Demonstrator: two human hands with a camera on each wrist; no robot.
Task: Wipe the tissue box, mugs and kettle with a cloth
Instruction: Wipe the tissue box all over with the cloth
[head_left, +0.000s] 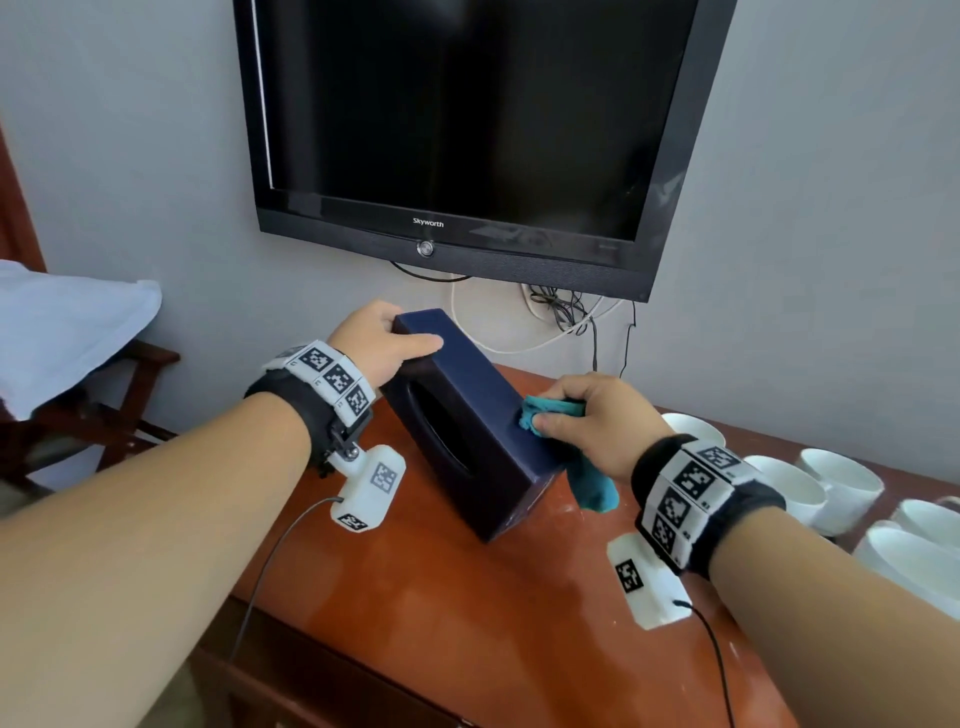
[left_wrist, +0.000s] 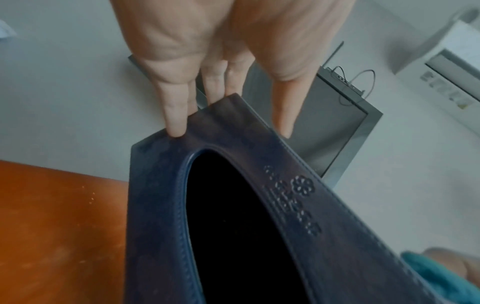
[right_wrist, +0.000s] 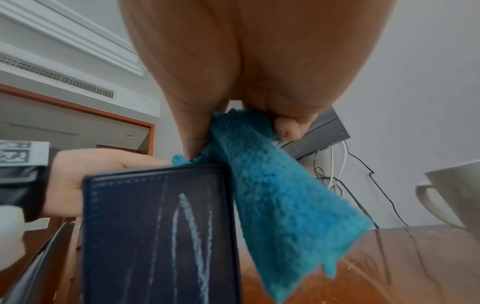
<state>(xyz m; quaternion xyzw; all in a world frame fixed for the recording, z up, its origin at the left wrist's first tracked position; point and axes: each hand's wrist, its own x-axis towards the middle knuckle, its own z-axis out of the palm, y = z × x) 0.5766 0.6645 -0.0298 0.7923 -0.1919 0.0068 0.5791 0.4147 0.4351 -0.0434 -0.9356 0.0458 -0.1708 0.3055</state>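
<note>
A dark blue tissue box (head_left: 470, 410) stands tilted on one lower corner on the wooden desk (head_left: 467, 613), its oval opening facing me. My left hand (head_left: 376, 340) grips its raised far end, thumb on the upper face and fingers behind (left_wrist: 176, 115). My right hand (head_left: 592, 421) holds a bunched teal cloth (head_left: 550, 410) against the box's upper face near its lower end; a loose tail (right_wrist: 280, 205) hangs beside the box. The box's end face (right_wrist: 155, 236) shows pale streaks. White mugs (head_left: 789, 486) stand at the right. No kettle is in view.
A black television (head_left: 467, 130) hangs on the wall just behind the box, with cables (head_left: 566, 312) dangling under it. Several white mugs (head_left: 919, 551) crowd the desk's right end. A wooden rack with white linen (head_left: 67, 332) stands left of the desk.
</note>
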